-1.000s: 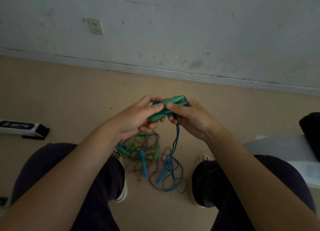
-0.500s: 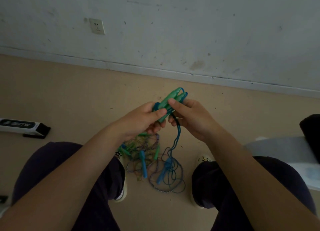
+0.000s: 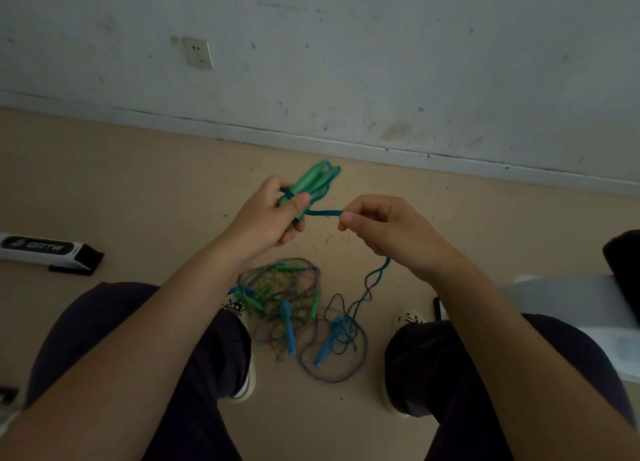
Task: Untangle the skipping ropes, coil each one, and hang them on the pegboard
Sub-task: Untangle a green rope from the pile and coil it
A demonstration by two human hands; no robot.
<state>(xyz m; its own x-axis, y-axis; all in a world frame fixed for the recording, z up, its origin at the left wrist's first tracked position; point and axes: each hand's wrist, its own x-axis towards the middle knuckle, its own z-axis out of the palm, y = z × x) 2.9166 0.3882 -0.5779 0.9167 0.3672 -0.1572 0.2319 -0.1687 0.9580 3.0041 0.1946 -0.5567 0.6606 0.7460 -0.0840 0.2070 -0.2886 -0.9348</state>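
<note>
Skipping ropes: tangled pile (image 3: 298, 315) lay on the tan floor (image 3: 138, 190) between the person's two shoes, near the wall
Left hand (image 3: 266, 218): fingers curled round a pair of green handles (image 3: 311, 183), thumb pressed across them; handles pointed up and far-right
Right hand (image 3: 391, 232): thumb and forefinger pinched the blue cord (image 3: 325, 213), which ran taut from the handles, then dropped from under the hand to the pile
Count: two green handles held together; at least two blue handles and several green ones in the pile, exact number unclear
Look: thin blue, green and striped braided cords, looped and knotted
Left of scene: one black-and-white box (image 3: 45, 251) on the floor
</note>
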